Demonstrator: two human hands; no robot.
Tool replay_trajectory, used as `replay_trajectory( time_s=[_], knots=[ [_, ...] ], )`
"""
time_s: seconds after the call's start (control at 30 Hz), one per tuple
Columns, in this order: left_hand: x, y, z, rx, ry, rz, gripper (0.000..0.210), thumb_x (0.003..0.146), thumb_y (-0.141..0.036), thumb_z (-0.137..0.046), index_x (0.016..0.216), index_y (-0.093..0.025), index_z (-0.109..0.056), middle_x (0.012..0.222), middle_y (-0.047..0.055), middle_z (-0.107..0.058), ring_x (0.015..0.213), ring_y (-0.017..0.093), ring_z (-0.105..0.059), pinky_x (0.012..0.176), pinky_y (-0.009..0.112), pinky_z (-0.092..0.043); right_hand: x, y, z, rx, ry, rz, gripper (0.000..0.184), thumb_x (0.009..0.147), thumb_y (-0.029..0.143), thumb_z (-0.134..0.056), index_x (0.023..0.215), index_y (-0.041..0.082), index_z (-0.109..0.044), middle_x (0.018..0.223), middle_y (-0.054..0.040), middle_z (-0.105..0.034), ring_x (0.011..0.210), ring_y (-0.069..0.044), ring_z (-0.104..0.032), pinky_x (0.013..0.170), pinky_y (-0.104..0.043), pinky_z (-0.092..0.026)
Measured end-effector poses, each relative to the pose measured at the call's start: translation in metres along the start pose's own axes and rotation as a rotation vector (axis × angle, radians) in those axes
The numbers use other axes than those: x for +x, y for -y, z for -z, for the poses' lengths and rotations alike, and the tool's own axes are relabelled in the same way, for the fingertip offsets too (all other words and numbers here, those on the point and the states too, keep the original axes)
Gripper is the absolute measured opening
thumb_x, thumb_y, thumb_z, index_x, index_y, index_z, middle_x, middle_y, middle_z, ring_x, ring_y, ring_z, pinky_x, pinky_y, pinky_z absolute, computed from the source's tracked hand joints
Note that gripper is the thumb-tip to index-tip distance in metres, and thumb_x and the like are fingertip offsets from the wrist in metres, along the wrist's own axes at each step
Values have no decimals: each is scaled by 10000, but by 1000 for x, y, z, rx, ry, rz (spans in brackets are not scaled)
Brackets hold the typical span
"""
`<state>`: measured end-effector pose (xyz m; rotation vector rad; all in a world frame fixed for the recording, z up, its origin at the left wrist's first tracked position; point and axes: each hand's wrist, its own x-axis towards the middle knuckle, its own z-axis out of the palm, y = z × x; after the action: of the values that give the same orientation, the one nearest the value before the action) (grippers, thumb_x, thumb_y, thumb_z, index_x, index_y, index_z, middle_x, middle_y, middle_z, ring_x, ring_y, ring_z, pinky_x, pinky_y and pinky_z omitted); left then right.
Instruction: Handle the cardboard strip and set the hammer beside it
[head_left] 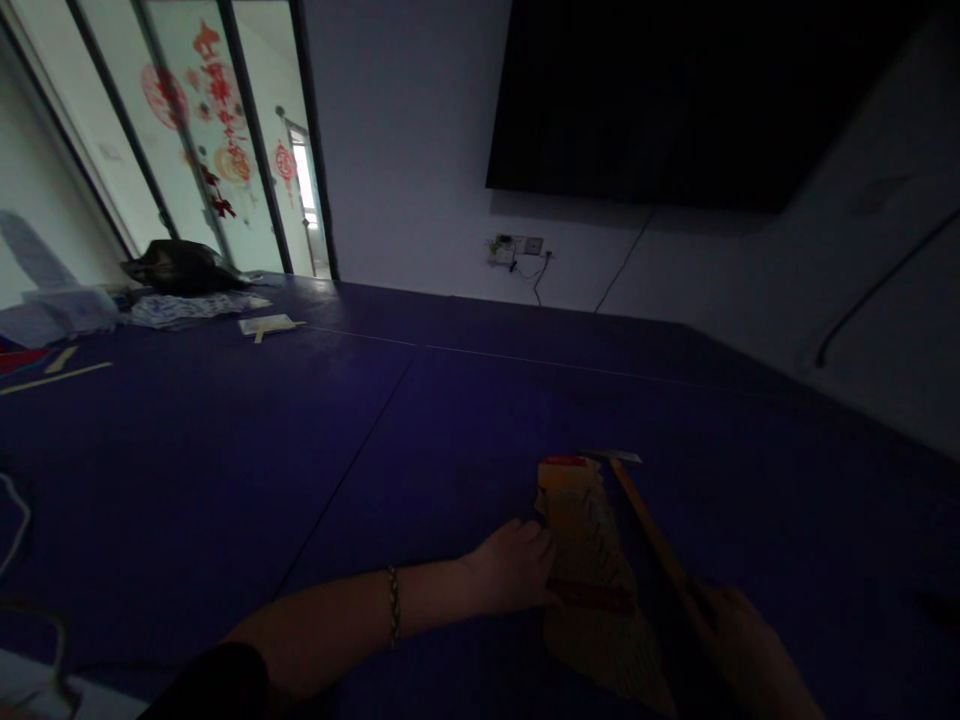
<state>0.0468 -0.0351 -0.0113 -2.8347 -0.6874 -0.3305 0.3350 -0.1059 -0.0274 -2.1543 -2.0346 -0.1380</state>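
Low in the view lies a strip of worn brown cardboard [589,540] with red bands and a ragged right edge. My left hand [514,565], a braided bracelet at its wrist, has its fingers curled onto the left edge of the cardboard. To the right, my right hand [739,625] is wrapped around the wooden handle of a hammer [651,525]. The hammer's thin metal head sits just beyond the top right corner of the cardboard. Dim light hides whether the head touches the surface.
Everything lies on a wide dark purple surface [360,400] with seam lines. Papers [187,308], a black bag [184,265] and a small white item [266,324] are at the far left. A white cable [15,525] curves at the left edge. A wall with sockets [517,247] stands behind.
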Motion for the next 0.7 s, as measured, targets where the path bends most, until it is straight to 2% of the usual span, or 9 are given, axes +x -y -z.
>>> replay_trajectory(
  time_s=[0.1, 0.2, 0.27, 0.43, 0.6, 0.67, 0.7],
  knots=[
    [6, -1, -3, -2, -14, -5, 563, 813, -571, -419, 1024, -68, -561, 1001, 122, -598, 921, 203, -507, 733, 293, -379, 7, 7, -3, -73, 91, 47, 380, 661, 9, -413, 845, 174, -700, 904, -127, -695, 778, -244, -626, 685, -333, -519],
    [12, -2, -5, -5, -19, -16, 564, 827, -564, -397, 1034, -64, -554, 991, 120, -596, 911, 201, -504, 722, 294, -376, 15, 14, 1, 0, 70, -55, 322, 747, 103, -379, 841, 168, -680, 801, -121, -679, 697, -218, -635, 653, -323, -518],
    [16, -2, -6, -6, -25, -19, 568, 829, -566, -390, 1038, -62, -549, 987, 115, -593, 912, 201, -502, 728, 299, -375, 19, 20, 6, 63, 67, -151, 352, 807, 197, -323, 843, 149, -669, 743, -124, -659, 682, -216, -637, 638, -323, -517],
    [26, -1, -13, -22, -69, -10, 555, 816, -569, -416, 984, -62, -567, 963, 98, -592, 900, 202, -499, 711, 305, -376, 24, 30, 14, 128, 105, -217, 440, 828, 287, -262, 927, 107, -651, 821, -156, -653, 774, -235, -642, 724, -337, -504],
    [34, 0, -18, -24, -60, 4, 571, 819, -587, -384, 966, -67, -572, 932, 102, -593, 868, 204, -506, 678, 308, -372, 27, 25, 12, 103, 131, -216, 466, 837, 304, -235, 965, 109, -638, 870, -163, -663, 814, -241, -639, 750, -340, -494],
    [36, -1, -17, -24, -59, 11, 579, 823, -591, -366, 952, -66, -577, 927, 108, -592, 870, 209, -506, 672, 310, -372, 27, 23, 17, 83, 68, -247, 479, 837, 307, -230, 965, 79, -632, 907, -189, -660, 840, -261, -632, 760, -360, -489],
    [37, -2, -15, -27, -58, 15, 575, 826, -585, -364, 948, -66, -577, 930, 109, -592, 878, 213, -505, 679, 313, -376, 25, 23, 22, 68, -9, -268, 493, 837, 307, -224, 980, 51, -620, 934, -209, -652, 863, -278, -624, 764, -377, -486]
  ],
)
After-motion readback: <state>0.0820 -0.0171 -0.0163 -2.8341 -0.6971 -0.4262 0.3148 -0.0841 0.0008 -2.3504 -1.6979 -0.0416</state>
